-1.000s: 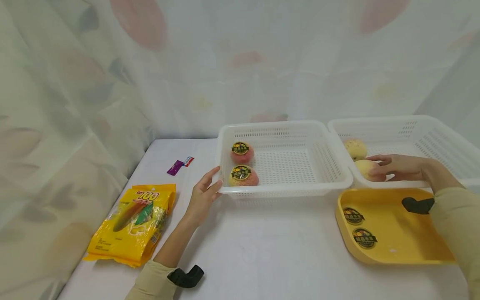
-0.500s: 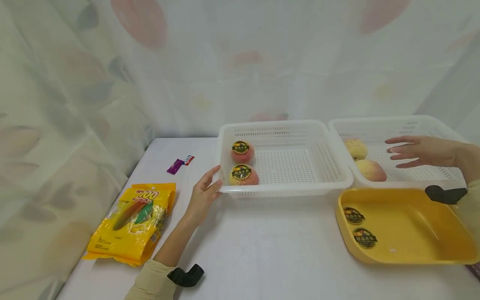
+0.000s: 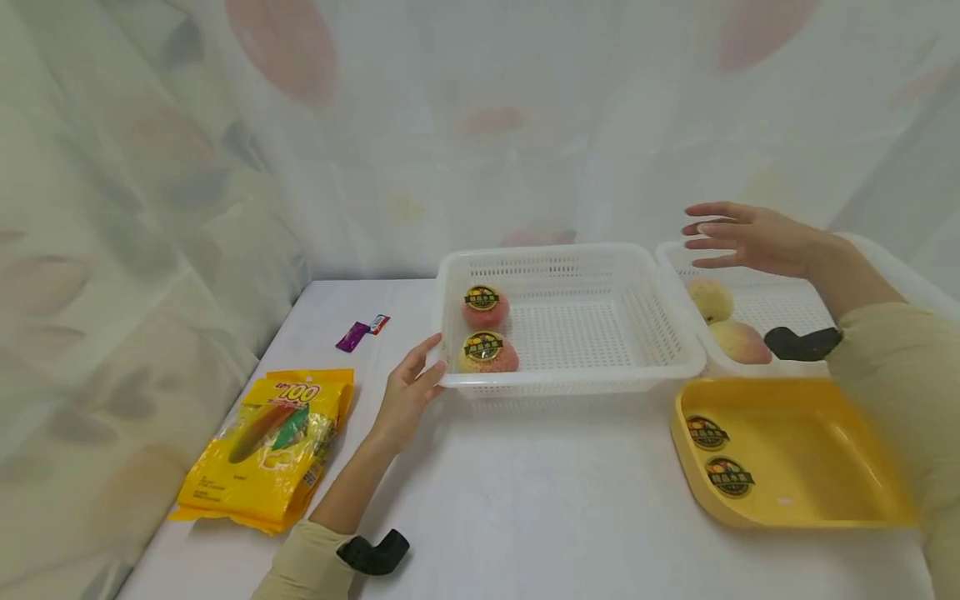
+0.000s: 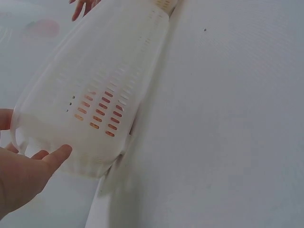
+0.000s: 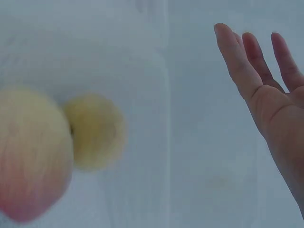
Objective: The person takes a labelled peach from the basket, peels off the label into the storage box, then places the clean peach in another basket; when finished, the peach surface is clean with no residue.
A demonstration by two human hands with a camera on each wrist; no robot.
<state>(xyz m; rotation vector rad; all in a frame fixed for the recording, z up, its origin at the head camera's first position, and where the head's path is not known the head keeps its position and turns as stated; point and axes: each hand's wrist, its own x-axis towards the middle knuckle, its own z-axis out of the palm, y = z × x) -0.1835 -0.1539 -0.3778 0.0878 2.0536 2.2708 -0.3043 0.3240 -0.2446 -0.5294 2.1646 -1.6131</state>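
Observation:
My left hand (image 3: 405,396) grips the front left corner of a white plastic basket (image 3: 570,379), its thumb (image 4: 59,156) against the outer wall. Inside that basket, two peaches (image 3: 491,358) with black and gold labels sit along the left side. Over the second white basket (image 3: 693,337) on the right, my right hand (image 3: 772,237) hangs in the air with fingers spread, holding nothing. Below it lie a yellowish peach (image 3: 711,300) and a pink-tinged peach (image 3: 741,342), side by side and without visible labels. The right wrist view shows this hand apart from both.
A yellow tray (image 3: 795,521) in front of the right basket has two round labels (image 3: 729,477) stuck to its left side. On the left lie a yellow candy bag (image 3: 266,450) and small purple (image 3: 351,337) and red-white-blue wrappers (image 3: 378,324). A printed curtain hangs behind.
My right hand let go of the front peach in the right basket, drew back to the right, then rose and moved left over the basket's back. My left hand stayed in place.

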